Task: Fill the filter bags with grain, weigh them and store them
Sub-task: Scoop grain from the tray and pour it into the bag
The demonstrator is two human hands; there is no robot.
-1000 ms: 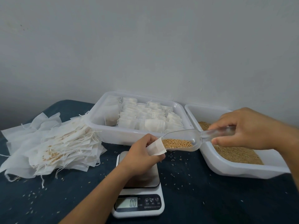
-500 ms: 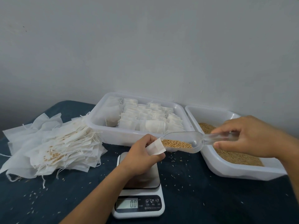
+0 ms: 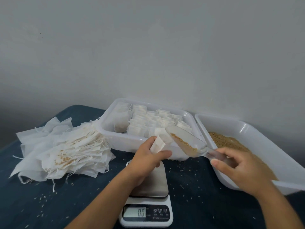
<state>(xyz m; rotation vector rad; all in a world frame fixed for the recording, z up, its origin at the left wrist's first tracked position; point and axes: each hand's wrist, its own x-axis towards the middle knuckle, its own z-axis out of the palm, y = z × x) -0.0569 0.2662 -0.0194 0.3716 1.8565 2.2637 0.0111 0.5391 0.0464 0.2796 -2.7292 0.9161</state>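
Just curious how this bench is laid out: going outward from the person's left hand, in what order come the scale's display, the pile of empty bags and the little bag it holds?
From the left hand:
1. Filter bag, pinched in its fingers.
2. Scale display, below it, toward the person.
3. Pile of empty bags, far left on the table.

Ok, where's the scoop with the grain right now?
In the head view the clear scoop is right of centre, held by its handle in the right hand, tilted above the scale, its mouth beside the filter bag in the left hand.

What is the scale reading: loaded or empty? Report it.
Empty: the scale display reads 0.0, and nothing rests on its platform.
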